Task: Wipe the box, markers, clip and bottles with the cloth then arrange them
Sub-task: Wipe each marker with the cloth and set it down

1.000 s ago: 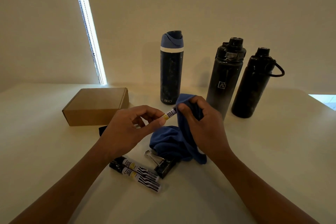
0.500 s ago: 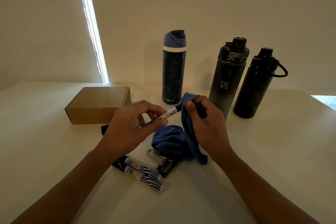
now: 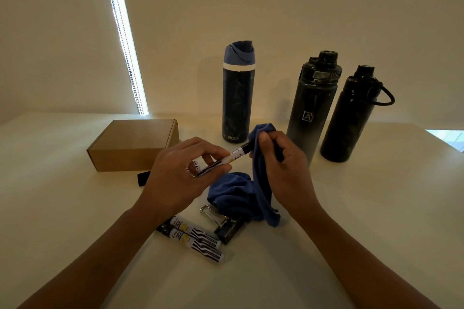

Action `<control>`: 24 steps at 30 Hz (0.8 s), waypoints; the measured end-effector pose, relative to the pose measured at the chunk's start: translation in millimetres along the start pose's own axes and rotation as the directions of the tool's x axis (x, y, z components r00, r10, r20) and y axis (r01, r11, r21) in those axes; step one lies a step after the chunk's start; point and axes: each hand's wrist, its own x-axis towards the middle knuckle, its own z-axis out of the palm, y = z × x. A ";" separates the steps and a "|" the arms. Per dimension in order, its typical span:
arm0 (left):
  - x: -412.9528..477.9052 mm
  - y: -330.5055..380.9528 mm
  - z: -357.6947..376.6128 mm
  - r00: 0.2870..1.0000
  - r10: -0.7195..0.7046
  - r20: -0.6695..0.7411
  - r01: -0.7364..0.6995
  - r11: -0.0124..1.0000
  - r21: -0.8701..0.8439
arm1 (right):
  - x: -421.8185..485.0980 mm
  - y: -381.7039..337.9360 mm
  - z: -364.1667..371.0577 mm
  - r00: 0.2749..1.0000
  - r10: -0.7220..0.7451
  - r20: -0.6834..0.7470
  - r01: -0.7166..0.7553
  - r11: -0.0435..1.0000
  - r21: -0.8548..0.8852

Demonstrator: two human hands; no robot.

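Head view, left to right: cardboard box [image 3: 133, 144] sits closed on the white table [image 3: 376, 208], far left. Left hand [image 3: 184, 174] pinches a marker [image 3: 227, 159], its black tip angled up-right into the blue cloth [image 3: 251, 183]. Two more markers [image 3: 194, 238] lie side by side near the front, binder clip [image 3: 224, 224] just right of them, partly under the cloth. Right hand [image 3: 281, 168] grasps the cloth, bunched around the marker tip. Three bottles stand upright behind: blue-capped bottle [image 3: 238, 98], centre black bottle [image 3: 312, 108], loop-handled bottle [image 3: 349, 115].
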 end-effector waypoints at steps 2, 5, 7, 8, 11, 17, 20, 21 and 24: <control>-0.3 -1.8 -0.2 1.000 -0.004 -0.005 0.004 1.000 0.007 | -3.5 -0.5 1.3 0.999 -0.016 0.038 0.017 1.000 -0.014; -0.3 -3.2 -1.6 1.000 -0.003 -0.015 0.003 1.000 0.018 | -3.2 0.7 3.2 0.999 -0.019 0.034 0.020 0.998 -0.056; -0.2 -1.1 -1.4 1.000 -0.005 -0.013 0.005 1.000 -0.004 | 2.1 1.9 2.8 1.000 -0.006 0.001 0.006 0.997 -0.078; -0.3 0.8 -0.8 1.000 -0.001 -0.011 0.001 1.000 -0.015 | 4.9 3.9 2.4 1.000 0.004 -0.008 -0.004 0.997 -0.071; -0.9 4.0 1.9 1.000 0.003 -0.006 -0.003 1.000 -0.022 | 7.5 9.6 2.5 0.999 0.046 0.009 -0.046 0.999 -0.028; -1.6 -2.1 0.7 1.000 -0.004 -0.007 0.004 1.000 0.003 | 3.3 11.4 7.1 0.997 0.050 0.055 -0.045 0.994 -0.101; -1.9 0.6 2.2 1.000 0.001 -0.007 -0.001 1.000 -0.008 | 5.9 10.1 3.3 1.000 0.006 0.011 -0.006 0.997 -0.076; -2.0 1.5 2.5 1.000 0.013 -0.008 -0.013 1.000 -0.002 | 6.6 10.8 2.9 1.000 0.018 0.016 -0.017 0.999 -0.046; -2.3 0.8 2.0 0.999 0.032 -0.009 -0.032 0.999 0.009 | 6.8 14.1 6.0 0.997 0.039 0.065 -0.036 0.998 -0.047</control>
